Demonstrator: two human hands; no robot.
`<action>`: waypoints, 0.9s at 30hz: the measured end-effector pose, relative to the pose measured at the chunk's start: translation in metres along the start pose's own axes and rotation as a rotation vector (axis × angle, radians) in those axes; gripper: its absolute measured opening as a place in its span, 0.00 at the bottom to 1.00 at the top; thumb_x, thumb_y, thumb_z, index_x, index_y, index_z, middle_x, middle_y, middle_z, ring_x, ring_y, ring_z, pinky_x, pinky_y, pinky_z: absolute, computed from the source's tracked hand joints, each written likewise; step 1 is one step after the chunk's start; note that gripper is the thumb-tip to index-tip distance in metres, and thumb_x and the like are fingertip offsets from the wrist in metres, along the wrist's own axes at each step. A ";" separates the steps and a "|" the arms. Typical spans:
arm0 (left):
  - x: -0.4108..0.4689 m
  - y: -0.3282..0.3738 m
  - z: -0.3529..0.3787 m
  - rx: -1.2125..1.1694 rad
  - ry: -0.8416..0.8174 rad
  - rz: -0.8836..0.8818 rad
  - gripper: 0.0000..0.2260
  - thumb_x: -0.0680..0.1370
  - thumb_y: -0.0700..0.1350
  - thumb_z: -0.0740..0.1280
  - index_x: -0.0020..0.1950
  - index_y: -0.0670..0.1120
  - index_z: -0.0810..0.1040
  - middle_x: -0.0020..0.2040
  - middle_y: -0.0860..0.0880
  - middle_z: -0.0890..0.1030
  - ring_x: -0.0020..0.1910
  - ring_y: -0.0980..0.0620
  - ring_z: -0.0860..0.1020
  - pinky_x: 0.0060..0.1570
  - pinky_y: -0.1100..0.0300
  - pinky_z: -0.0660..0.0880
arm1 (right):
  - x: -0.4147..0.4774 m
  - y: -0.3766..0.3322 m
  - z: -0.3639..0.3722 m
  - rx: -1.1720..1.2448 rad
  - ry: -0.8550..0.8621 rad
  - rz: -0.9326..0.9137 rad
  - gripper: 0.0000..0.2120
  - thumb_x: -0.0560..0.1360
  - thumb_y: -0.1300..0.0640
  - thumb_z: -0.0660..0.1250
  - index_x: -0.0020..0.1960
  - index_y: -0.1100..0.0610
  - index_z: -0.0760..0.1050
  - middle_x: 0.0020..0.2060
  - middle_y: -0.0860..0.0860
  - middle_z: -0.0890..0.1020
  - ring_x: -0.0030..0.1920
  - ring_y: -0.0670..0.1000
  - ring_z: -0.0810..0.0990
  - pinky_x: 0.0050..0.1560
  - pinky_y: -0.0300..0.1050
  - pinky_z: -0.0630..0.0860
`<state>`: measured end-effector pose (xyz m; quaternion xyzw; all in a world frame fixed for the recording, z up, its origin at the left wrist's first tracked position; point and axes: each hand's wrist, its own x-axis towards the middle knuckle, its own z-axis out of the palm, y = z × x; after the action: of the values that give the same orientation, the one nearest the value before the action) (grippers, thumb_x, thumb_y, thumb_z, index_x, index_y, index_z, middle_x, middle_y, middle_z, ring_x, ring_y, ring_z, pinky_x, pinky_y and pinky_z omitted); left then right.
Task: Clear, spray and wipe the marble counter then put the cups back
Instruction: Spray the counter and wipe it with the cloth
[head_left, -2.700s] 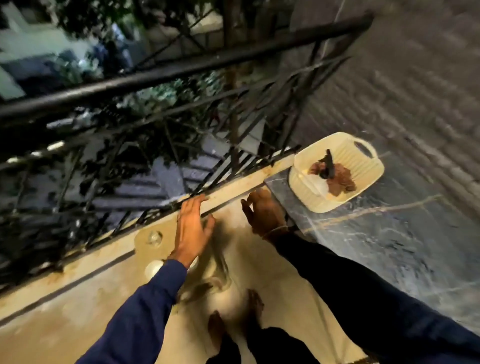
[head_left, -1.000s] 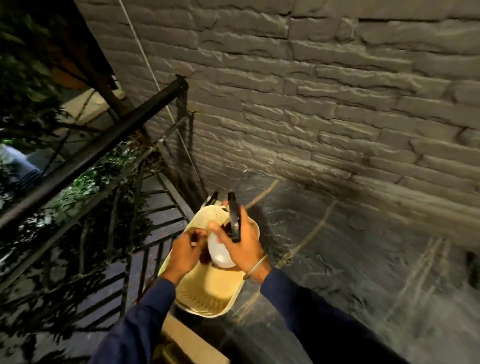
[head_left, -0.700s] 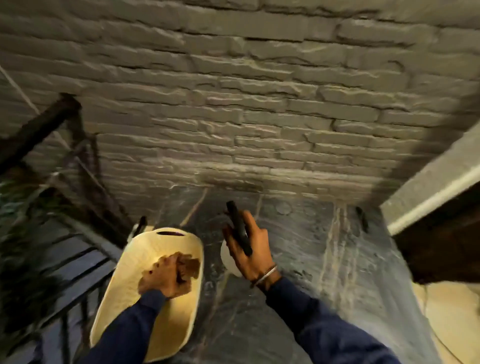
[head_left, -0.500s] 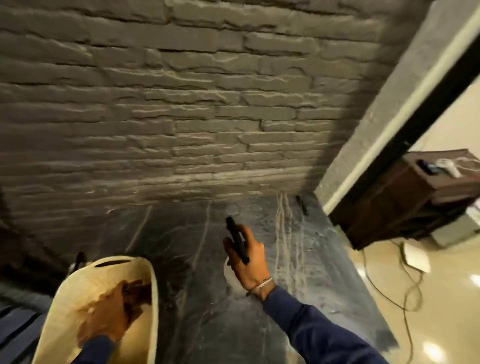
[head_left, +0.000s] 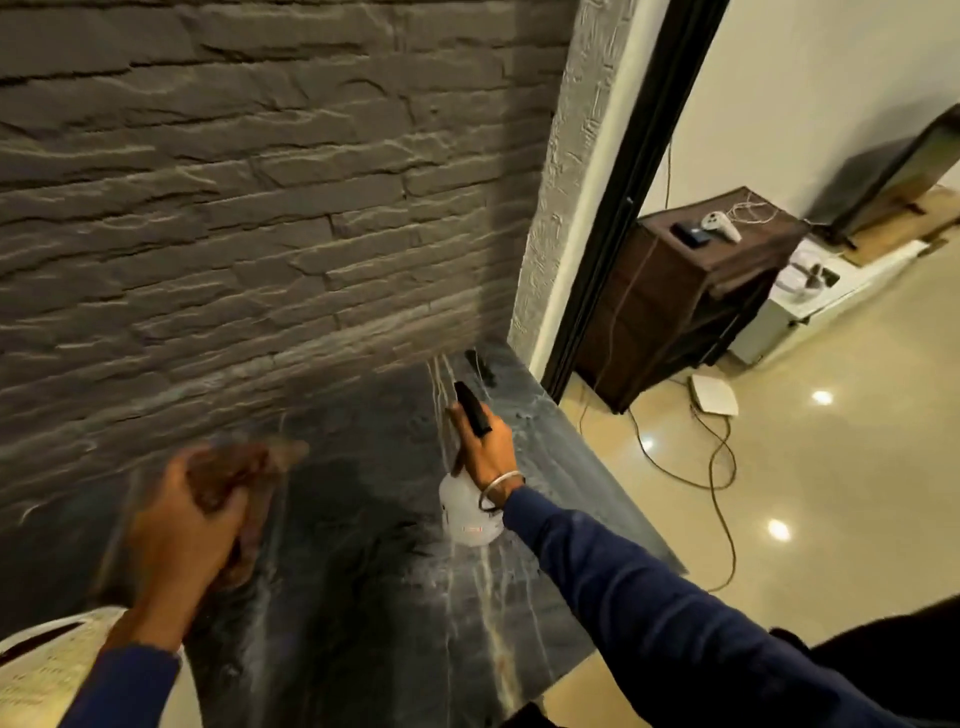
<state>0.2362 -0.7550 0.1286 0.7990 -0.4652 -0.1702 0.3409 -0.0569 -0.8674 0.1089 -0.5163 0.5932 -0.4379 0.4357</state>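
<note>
The dark marble counter (head_left: 363, 597) with pale veins runs along a grey stone wall. My right hand (head_left: 483, 447) grips a white spray bottle (head_left: 467, 514) by its black trigger head, held above the counter's right part with the nozzle toward the wall. My left hand (head_left: 176, 525), blurred by motion, holds a crumpled brown cloth (head_left: 234, 467) above the counter's left part. No cups are in view.
A cream plastic basket (head_left: 47, 670) sits at the counter's lower left corner. A small dark object (head_left: 480, 364) lies at the far right corner. Right of the counter edge are a doorway, a brown cabinet (head_left: 691, 291) and cables on a glossy floor.
My left hand lifted the brown cloth out of the basket and over the counter. My right hand carried the spray bottle from the basket to the right. The view swung right.
</note>
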 end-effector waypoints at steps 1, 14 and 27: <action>0.006 0.023 0.019 -0.027 0.002 0.016 0.20 0.73 0.48 0.73 0.63 0.54 0.73 0.49 0.47 0.80 0.49 0.42 0.80 0.50 0.46 0.78 | 0.010 0.006 -0.005 0.009 -0.016 0.017 0.11 0.77 0.45 0.66 0.55 0.50 0.78 0.45 0.64 0.84 0.41 0.59 0.83 0.37 0.45 0.79; 0.093 0.109 0.270 -0.155 -0.394 -0.071 0.14 0.76 0.40 0.68 0.61 0.47 0.75 0.56 0.48 0.81 0.54 0.51 0.78 0.53 0.59 0.73 | 0.123 0.067 -0.063 -0.195 -0.210 0.003 0.09 0.78 0.45 0.64 0.52 0.51 0.74 0.35 0.51 0.81 0.28 0.48 0.77 0.32 0.51 0.79; 0.095 0.112 0.353 0.026 -0.405 -0.276 0.52 0.64 0.51 0.80 0.78 0.54 0.49 0.75 0.41 0.51 0.73 0.41 0.58 0.72 0.44 0.61 | 0.163 0.105 -0.078 -0.284 -0.332 0.045 0.15 0.78 0.43 0.63 0.52 0.55 0.74 0.39 0.56 0.82 0.32 0.60 0.80 0.31 0.59 0.78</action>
<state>0.0067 -1.0105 -0.0389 0.8089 -0.4129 -0.3656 0.2038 -0.1711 -1.0154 0.0150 -0.6241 0.5803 -0.2491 0.4601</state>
